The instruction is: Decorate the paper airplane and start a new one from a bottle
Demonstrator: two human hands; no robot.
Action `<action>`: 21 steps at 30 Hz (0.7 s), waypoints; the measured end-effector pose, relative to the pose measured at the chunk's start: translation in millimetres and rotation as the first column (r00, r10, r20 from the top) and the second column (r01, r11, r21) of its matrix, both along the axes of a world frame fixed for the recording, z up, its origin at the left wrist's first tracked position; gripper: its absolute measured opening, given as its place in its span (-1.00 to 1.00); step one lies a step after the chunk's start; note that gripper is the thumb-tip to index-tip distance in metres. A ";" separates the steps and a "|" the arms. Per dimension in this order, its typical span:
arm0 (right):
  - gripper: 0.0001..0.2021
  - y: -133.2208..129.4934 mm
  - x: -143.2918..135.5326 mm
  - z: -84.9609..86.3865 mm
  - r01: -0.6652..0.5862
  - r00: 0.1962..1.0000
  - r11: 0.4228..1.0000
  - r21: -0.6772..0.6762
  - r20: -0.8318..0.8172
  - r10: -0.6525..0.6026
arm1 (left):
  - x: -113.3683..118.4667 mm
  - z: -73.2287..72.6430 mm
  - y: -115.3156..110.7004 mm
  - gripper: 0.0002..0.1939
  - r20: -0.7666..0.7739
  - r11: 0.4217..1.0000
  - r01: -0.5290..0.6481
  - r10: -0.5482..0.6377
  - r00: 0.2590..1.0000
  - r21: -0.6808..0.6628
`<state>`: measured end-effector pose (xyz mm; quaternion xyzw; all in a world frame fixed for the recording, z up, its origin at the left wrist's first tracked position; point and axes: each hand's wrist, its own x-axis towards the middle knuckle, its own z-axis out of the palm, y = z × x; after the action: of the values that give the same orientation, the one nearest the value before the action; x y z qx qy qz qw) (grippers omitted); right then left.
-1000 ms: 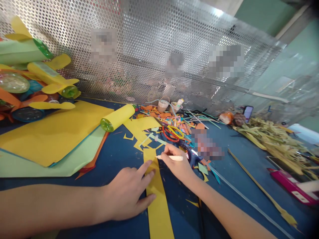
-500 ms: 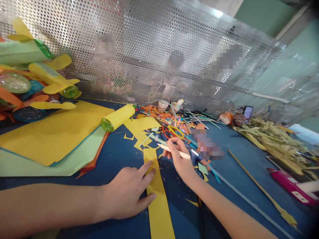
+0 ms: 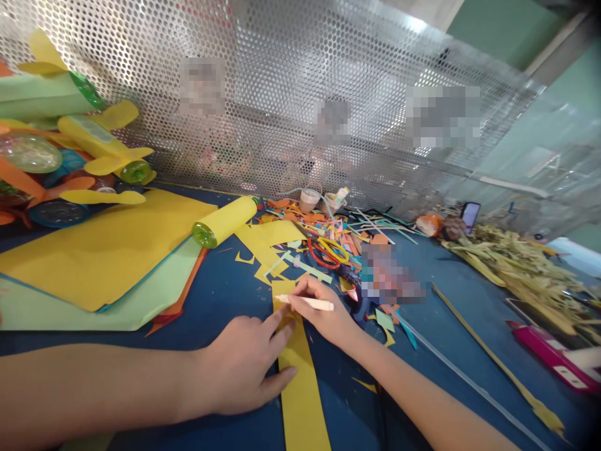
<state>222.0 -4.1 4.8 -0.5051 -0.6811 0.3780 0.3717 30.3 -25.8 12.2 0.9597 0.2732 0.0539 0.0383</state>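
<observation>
A long yellow paper strip (image 3: 303, 394) lies on the blue table, running down to the bottom edge of the view. My left hand (image 3: 251, 360) rests flat with fingers spread, its fingertips on the strip's left part. In my right hand (image 3: 323, 310) is a cream-coloured pen (image 3: 312, 303), pinched between the fingers, its tip over the upper end of the strip, just above my left fingertips. Beyond them lies a yellow-wrapped bottle (image 3: 228, 220) with a green base.
Stacked coloured sheets (image 3: 107, 244) lie at the left, with wrapped bottle crafts (image 3: 89, 141) behind. Paper scraps (image 3: 282, 233), scissors (image 3: 328, 250) and cups (image 3: 308, 199) are beyond my hands. A perforated metal screen (image 3: 272, 94) stands behind; dried husks (image 3: 521, 263) and a pink object (image 3: 549, 357) are right.
My right hand has moved left and slightly down with the pen, bringing its tip over the strip. My left hand has stayed in place on the paper.
</observation>
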 end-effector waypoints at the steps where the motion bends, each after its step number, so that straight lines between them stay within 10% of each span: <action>1: -0.83 -0.1 0.1 0.6 -0.002 1.000 1.000 0.003 0.007 0.002 | 0.1 0.0 0.2 -0.49 0.000 1.000 -0.001 0.001 1.000 0.003; 21: -0.82 0.1 -1.7 -1.7 0.078 0.989 0.995 0.070 0.118 -0.086 | 0.5 0.6 0.6 -0.46 -0.020 1.000 0.006 -0.005 1.000 0.010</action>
<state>220.3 -4.0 3.1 -0.5423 -0.6930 0.3087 0.3612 30.9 -25.2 12.8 0.9611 0.2707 0.0454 0.0309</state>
